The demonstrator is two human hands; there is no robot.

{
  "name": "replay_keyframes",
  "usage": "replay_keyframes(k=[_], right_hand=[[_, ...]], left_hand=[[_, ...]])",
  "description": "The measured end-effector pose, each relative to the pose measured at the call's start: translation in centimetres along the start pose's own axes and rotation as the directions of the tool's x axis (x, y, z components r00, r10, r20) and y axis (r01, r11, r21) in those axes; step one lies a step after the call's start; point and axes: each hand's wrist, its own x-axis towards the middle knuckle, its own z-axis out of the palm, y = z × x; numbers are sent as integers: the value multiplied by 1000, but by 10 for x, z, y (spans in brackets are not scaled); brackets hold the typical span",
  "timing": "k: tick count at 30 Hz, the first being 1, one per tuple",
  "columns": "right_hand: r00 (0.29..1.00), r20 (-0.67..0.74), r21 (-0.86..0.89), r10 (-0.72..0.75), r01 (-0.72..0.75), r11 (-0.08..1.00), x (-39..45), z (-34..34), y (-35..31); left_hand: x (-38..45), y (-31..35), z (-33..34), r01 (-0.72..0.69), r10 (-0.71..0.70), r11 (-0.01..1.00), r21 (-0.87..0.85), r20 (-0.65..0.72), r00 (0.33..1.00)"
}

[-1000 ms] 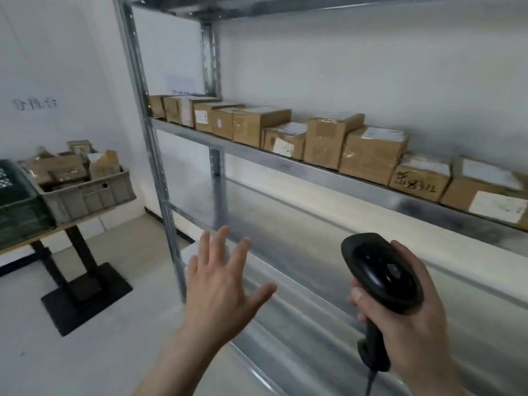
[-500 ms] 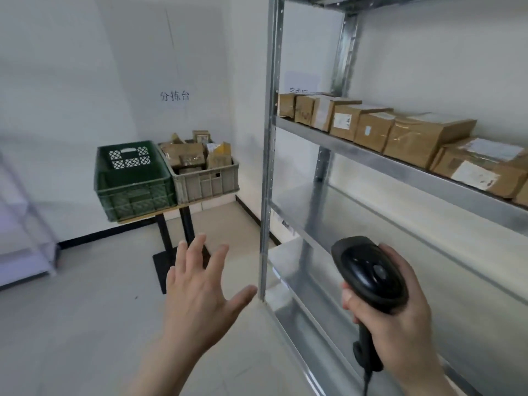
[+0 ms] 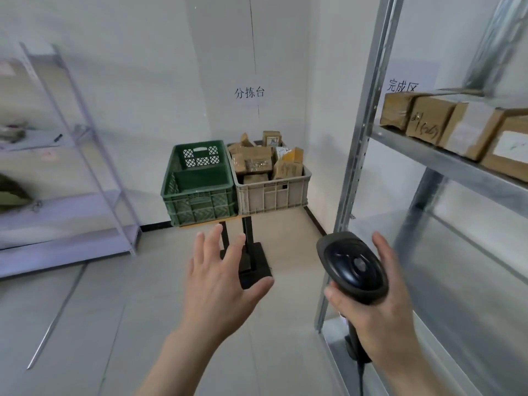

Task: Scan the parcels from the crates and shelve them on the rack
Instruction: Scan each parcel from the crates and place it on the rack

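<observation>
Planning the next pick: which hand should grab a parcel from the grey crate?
Left. The left hand is open and holds nothing; the right hand grips the scanner. The grey crate is ahead.

Both bare forearms reach forward from the bottom of the view. The left hand (image 3: 221, 281) is raised with its back showing, fingers straight and spread, thumb out to the side, holding nothing. The right hand (image 3: 380, 315) is curled round the handle of a black scanner (image 3: 353, 267), thumb on the near side.
</observation>
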Motion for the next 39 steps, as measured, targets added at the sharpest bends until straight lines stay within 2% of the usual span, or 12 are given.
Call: replay_keyframes(k=[5, 9, 22, 31, 37, 39], right_hand=[[999, 40, 19, 34, -35, 999, 55, 38, 8], [999, -7, -1, 47, -47, 999, 104, 81, 21], [985, -143, -63, 95, -104, 993, 264, 246, 43], [984, -172, -70, 44, -57, 996, 360, 299, 56], [984, -165, 39, 62, -56, 998, 437, 312, 70], [986, -161, 27, 39, -35, 999, 466, 314, 77]], left_hand=[[55, -22, 12, 31, -32, 999, -37, -40, 999], [112, -51, 28, 34, -35, 998, -56, -18, 999], [317, -176, 58, -110, 116, 992, -60, 92, 989], [417, -214, 80, -94, 102, 993, -75, 119, 988], [502, -215, 106, -93, 99, 994, -54, 140, 985], [533, -214, 114, -85, 90, 995, -45, 144, 985]])
